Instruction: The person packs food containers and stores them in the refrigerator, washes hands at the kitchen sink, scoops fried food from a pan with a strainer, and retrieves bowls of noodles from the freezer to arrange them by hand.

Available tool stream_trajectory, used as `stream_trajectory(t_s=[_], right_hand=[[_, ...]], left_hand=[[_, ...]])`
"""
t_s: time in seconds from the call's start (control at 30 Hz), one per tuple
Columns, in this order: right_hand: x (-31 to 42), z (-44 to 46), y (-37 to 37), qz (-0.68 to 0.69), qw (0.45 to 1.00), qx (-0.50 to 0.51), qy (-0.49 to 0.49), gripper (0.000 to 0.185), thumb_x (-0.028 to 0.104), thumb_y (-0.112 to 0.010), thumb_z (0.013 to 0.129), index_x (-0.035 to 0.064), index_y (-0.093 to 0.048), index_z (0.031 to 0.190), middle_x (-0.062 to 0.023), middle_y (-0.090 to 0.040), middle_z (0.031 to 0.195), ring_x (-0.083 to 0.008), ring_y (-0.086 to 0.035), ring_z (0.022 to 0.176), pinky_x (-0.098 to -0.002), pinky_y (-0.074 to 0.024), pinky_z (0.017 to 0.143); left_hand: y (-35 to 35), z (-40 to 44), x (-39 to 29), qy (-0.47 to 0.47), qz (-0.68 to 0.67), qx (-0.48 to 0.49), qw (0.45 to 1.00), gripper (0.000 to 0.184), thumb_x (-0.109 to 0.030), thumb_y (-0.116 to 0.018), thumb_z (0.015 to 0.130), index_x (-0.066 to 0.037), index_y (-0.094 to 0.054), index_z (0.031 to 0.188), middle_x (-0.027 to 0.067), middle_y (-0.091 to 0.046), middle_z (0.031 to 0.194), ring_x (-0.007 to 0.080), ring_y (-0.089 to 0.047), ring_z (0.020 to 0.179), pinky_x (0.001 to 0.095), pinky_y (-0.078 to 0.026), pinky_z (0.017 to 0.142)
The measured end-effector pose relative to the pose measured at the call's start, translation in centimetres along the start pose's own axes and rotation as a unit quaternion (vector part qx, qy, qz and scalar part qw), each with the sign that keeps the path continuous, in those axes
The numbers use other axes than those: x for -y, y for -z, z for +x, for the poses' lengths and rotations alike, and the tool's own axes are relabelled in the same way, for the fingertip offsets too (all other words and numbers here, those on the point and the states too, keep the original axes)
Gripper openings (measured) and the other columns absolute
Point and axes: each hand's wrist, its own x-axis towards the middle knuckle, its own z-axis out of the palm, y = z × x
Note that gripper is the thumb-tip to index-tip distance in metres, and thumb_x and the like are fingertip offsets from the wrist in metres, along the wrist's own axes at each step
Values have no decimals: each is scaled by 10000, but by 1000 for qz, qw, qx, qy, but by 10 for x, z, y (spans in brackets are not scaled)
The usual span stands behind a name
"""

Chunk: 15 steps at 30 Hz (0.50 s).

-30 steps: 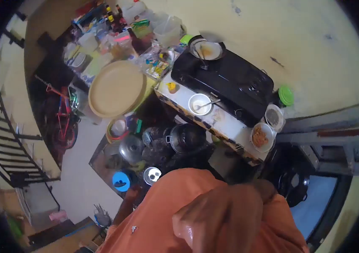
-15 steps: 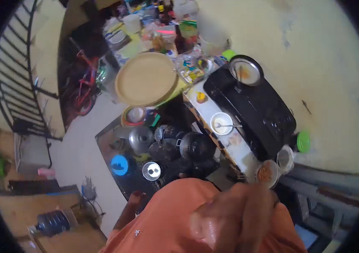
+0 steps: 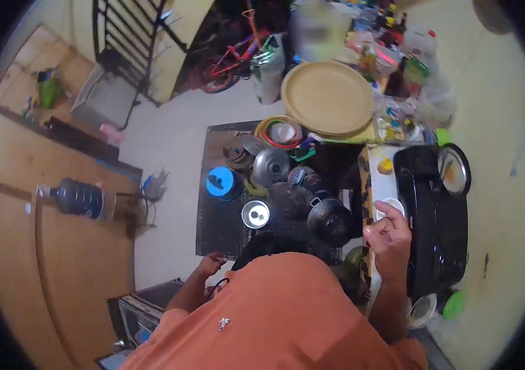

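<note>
My right hand [image 3: 390, 243] is raised over the narrow white ledge, in front of a white bowl [image 3: 392, 208] and covering much of it. Its index finger stretches forward, the other fingers are partly curled, and the thumb stands apart; I see nothing held. Low at my left side is my left hand [image 3: 213, 263], fingers loosely bent and apart, near the edge of the dark low table [image 3: 213, 231]. A small shiny metal pot [image 3: 255, 214] stands on that table, beyond my left hand. The spoon in the bowl is hidden.
A blue-lidded container [image 3: 220, 183], a metal lid [image 3: 271, 167] and a black pot [image 3: 330, 221] crowd the low table. A black stove [image 3: 429, 228] with a plate [image 3: 453, 171] lines the right wall. A round tan tray [image 3: 327, 97] lies at the back.
The view has swung left. My right hand has moved from in front of my chest out to the white bowl. My left hand shows more fully beside me.
</note>
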Motion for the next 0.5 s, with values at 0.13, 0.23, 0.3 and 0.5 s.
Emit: stream_trajectory(t_s=[0.13, 0.23, 0.3, 0.5], right_hand=[[-56, 12, 7, -76, 995, 39, -50, 505, -12, -608, 772, -27, -443, 1249, -28, -584, 742, -57, -495, 619, -201, -417, 589], [-98, 29, 3, -150, 977, 99, -117, 519, -13, -613, 770, -31, -441, 1259, -18, -582, 763, -50, -479, 622, -196, -415, 592], [-113, 41, -22, -179, 980, 84, 6, 506, -14, -621, 762, -15, -472, 1245, 14, -537, 694, -45, -454, 607, -195, -397, 575], [-144, 87, -115, -343, 923, 174, -7, 572, -33, -640, 714, 70, -501, 1258, -19, -587, 802, -70, -464, 638, -233, -427, 622]], left_hand=[[10, 0, 50, 57, -45, -9, 997, 573, -326, -688, 791, -20, -499, 1237, 166, -653, 947, 209, -634, 803, 315, -502, 643], [18, 6, 109, 68, -51, -30, 996, 595, -347, -692, 788, -22, -491, 1244, 164, -658, 913, 200, -636, 758, 300, -489, 587], [25, 12, 160, 81, -76, -44, 993, 598, -359, -697, 784, -19, -500, 1235, 152, -664, 881, 193, -633, 732, 292, -483, 577], [60, 23, 241, 107, -195, -52, 974, 568, -368, -732, 759, -21, -547, 1170, 82, -666, 755, 152, -607, 664, 282, -473, 559]])
